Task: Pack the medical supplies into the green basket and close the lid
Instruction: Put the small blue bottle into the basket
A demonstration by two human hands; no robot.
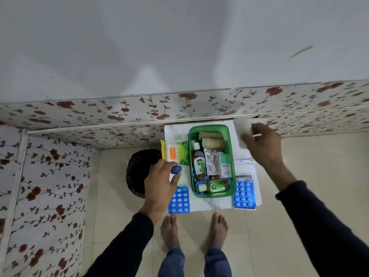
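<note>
Looking down from the head view, a small white marble-pattern table [211, 202] stands on a pale tiled floor [299, 176], against a low wall band with red flower print [119, 110] and a plain white wall above. Flower-print panels also cover the left side. A dark round object [137, 172] sits on the floor under the left hand, partly hidden. Two bare feet [195, 230] stand just before the table.

The green basket [211, 160] is between the two hands, open, no lid seen on it. Inside lie two brown rolls [213, 139], a Dettol bottle [199, 162], a foil strip [211, 160], an Optibex box [226, 166] and a smaller green bottle [214, 186].

The left hand [159, 184] hovers over the left edge of the table, fingers closed on a small blue item [176, 169]; what it is I cannot tell. Just beyond this hand lies a green-and-white packet [175, 152], and just below it a blue pill sheet [179, 199].

The right hand [265, 144] is raised over the far right corner of the table, grasping a white roll [242, 128], blurred. Near the right wrist lie a second blue pill sheet [244, 194], a plaster box [244, 176] partly under it, and a small flat packet [243, 160]. Both sleeves are dark.
</note>
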